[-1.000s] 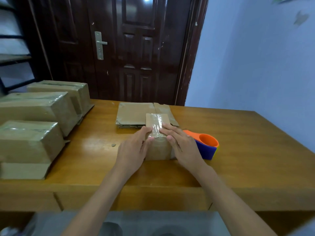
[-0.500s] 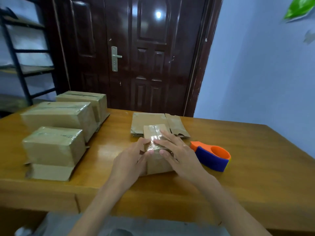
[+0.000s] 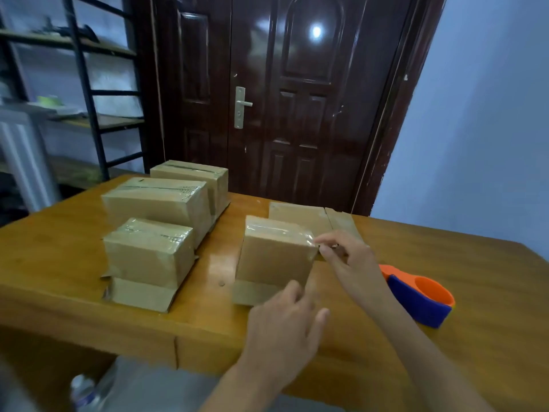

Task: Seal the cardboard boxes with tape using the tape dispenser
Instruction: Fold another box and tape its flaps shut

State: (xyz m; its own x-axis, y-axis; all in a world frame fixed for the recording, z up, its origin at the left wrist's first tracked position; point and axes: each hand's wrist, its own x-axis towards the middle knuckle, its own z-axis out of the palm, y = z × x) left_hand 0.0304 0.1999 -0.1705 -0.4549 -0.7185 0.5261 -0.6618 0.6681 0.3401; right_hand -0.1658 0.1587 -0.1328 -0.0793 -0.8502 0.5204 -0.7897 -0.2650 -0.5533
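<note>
Both hands are coming off the small box (image 3: 274, 257), which half a second ago they were pressing flat along its taped seam. Now the left hand (image 3: 285, 325) is hovering just short of the box's near face, fingers loosely spread and holding nothing, while the right hand (image 3: 347, 260) is touching the tape end at the box's 3 o'clock corner; whether it is pinching it I cannot tell. That suggests this box is nearly sealed. It is standing mid-table, glossy tape crossing its top, a bottom flap jutting toward 6 o'clock. Idle at 4 o'clock is lying the tape dispenser (image 3: 421, 298).
</note>
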